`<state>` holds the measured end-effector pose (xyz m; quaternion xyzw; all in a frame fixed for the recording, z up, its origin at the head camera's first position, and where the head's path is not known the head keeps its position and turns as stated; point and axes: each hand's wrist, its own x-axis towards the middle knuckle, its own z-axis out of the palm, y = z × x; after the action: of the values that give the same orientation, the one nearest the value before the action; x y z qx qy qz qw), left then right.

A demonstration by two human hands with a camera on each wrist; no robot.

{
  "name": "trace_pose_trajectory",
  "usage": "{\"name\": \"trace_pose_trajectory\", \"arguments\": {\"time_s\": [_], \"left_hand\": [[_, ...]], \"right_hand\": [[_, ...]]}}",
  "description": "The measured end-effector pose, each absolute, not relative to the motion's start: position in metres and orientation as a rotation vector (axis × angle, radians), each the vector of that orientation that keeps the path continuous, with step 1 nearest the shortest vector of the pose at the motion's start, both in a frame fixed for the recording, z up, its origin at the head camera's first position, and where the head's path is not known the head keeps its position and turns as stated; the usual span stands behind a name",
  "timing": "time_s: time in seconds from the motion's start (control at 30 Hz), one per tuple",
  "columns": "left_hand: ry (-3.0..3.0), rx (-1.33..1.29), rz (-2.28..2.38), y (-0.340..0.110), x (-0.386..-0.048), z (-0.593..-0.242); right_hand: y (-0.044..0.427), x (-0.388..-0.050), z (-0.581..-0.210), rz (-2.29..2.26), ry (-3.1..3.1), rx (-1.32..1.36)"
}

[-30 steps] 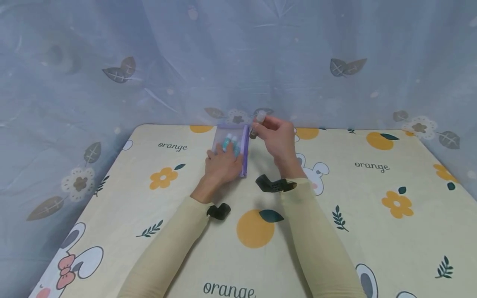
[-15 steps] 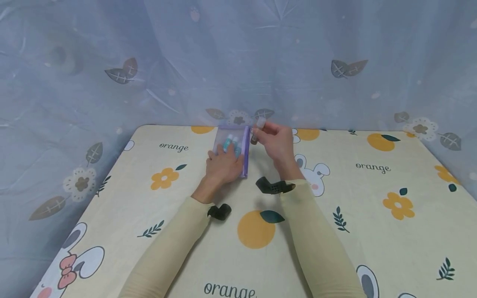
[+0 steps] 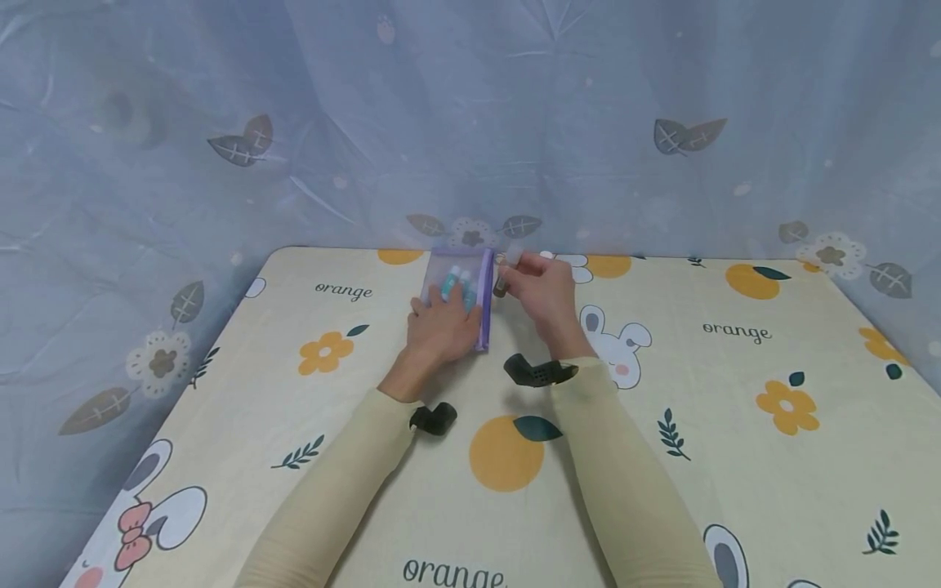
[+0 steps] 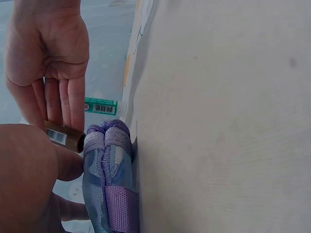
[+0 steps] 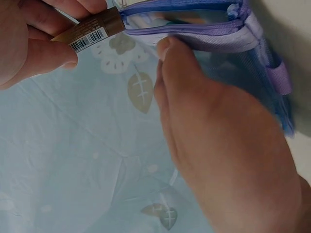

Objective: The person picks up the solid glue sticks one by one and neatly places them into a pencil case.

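Observation:
A mesh zip pouch (image 3: 485,314) with purple trim lies near the table's far edge, its mouth facing right. Turquoise tubes (image 3: 451,279) with white ends show through the mesh. My left hand (image 3: 441,327) rests on top of the pouch, fingers spread. Just right of the mouth, my right hand (image 3: 544,292) pinches a brown lip balm stick (image 5: 92,33) with a barcode label. Its brown end is at the pouch's zipped edge, which gapes in the right wrist view. Beyond the right hand, the left wrist view shows a green tube (image 4: 102,106) with a barcode.
A cream tablecloth (image 3: 353,506) printed with oranges, flowers and rabbits covers the table. A bluish patterned curtain (image 3: 470,122) hangs right behind the far edge and along the left side. Dark straps with camera mounts (image 3: 540,371) sit on both wrists.
My right hand has lowered the lip balm stick slightly toward the table, beside the pouch's mouth. My left hand has stayed in place on the pouch.

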<state>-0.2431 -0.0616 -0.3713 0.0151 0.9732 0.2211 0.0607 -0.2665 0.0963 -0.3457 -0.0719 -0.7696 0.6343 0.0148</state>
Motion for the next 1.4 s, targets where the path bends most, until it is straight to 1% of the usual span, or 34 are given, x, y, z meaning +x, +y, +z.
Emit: {"name": "trace_pose_trajectory", "arguments": {"time_s": [0.5,0.77,0.83,1.07,1.27,1.4], "left_hand": [[2.949,0.051,0.676,-0.062,-0.242,-0.371],[2.941,0.048,0.669,-0.062,-0.245,-0.372],[2.945,0.048,0.664,-0.062,-0.248,-0.376],[2.938,0.043,0.663,-0.062,-0.244,-0.372],[2.941,0.048,0.674,-0.064,-0.255,-0.384],[2.933,0.046,0.683,-0.065,-0.257,-0.385]], "right_hand": [[0.095,-0.270,-0.361,1.939,-2.433,-0.206],[0.091,-0.274,-0.368,1.838,-2.505,-0.214],[0.090,-0.275,-0.369,1.800,-2.535,-0.220],[0.085,-0.273,-0.371,1.772,-2.631,-0.308],[0.084,-0.273,-0.371,1.766,-2.634,-0.317],[0.084,-0.274,-0.372,1.762,-2.633,-0.314]]}}
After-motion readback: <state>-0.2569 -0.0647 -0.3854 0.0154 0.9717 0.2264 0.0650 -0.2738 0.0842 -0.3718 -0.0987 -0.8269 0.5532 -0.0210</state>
